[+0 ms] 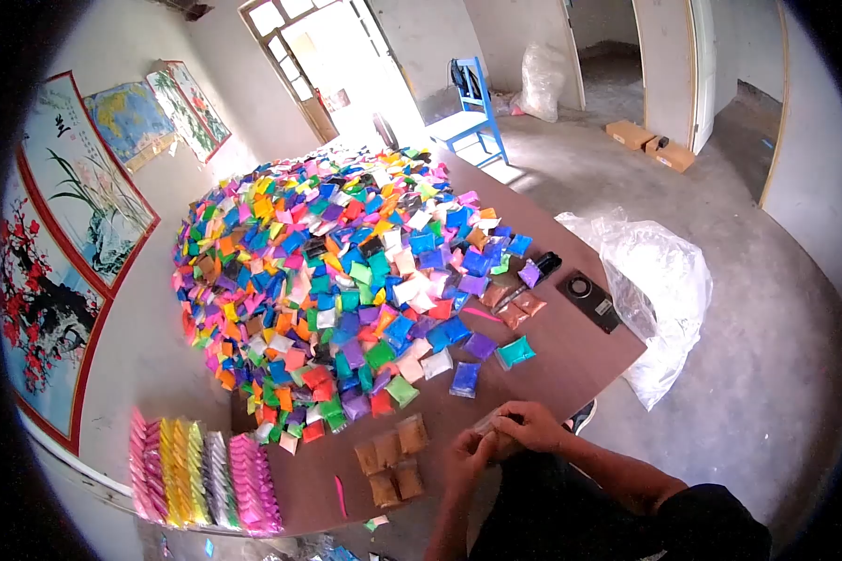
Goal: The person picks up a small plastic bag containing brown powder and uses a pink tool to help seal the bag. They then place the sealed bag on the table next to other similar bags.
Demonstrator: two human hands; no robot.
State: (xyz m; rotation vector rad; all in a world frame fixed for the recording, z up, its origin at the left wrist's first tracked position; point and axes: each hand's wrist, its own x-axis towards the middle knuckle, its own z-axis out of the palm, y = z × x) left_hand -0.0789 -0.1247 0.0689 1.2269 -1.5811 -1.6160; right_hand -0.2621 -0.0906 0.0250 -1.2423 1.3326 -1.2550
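My left hand [468, 453] and my right hand [528, 428] meet in front of my body at the table's near edge. Both have their fingers pinched on a small plastic packet [486, 424], mostly covered by the fingers; its contents are hard to make out. Just left of my hands, several brown packets [389, 458] lie grouped in rows on the brown table [571, 355]. A pink plastic tool [341, 496] rests left of these. Beyond my hands are loose blue [465, 379], purple [480, 346] and teal [515, 352] packets.
A large heap of multicoloured packets [318, 271] covers much of the table. Stacked rows of packets [253, 481] stand at the left corner. A black scale-like device [587, 301] lies near the right edge, beside a clear plastic bag [660, 290]. A blue chair [468, 117] stands behind.
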